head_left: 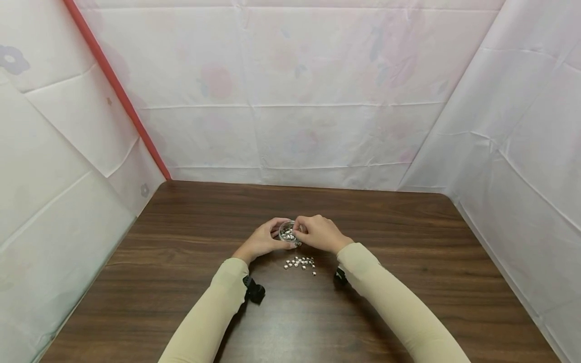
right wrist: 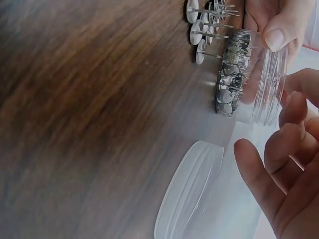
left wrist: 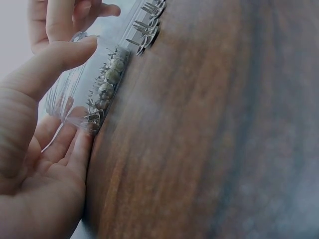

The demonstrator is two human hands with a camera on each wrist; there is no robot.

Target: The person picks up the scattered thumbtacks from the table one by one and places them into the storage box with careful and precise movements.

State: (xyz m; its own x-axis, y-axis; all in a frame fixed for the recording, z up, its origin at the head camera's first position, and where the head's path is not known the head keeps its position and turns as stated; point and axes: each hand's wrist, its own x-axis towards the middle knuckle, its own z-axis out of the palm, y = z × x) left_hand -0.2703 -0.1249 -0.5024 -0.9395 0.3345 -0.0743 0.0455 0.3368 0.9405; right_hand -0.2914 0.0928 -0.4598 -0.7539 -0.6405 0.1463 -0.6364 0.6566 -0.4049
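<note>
My left hand (head_left: 262, 242) curls round a small clear jar (right wrist: 270, 92), which stands upright on the table. Its thumb presses on the jar's side near the ridged rim. Silver thumbtacks (right wrist: 232, 74) lie in a layer at the jar's bottom. Over the jar's mouth is my right hand (head_left: 321, 233), fingers bent and thumb apart from them; in the right wrist view nothing shows between them. More thumbtacks (head_left: 299, 262) lie loose on the table, on the near side of the jar. A clear round lid (right wrist: 189, 191) rests near the right hand; the head view does not show it.
The dark wooden table (head_left: 390, 292) reaches back to white patterned cloth (head_left: 290, 136), with cloth on both sides too. A red strip (head_left: 120, 91) runs down the back left corner. Black wrist straps (head_left: 255, 291) sit under the cream sleeves.
</note>
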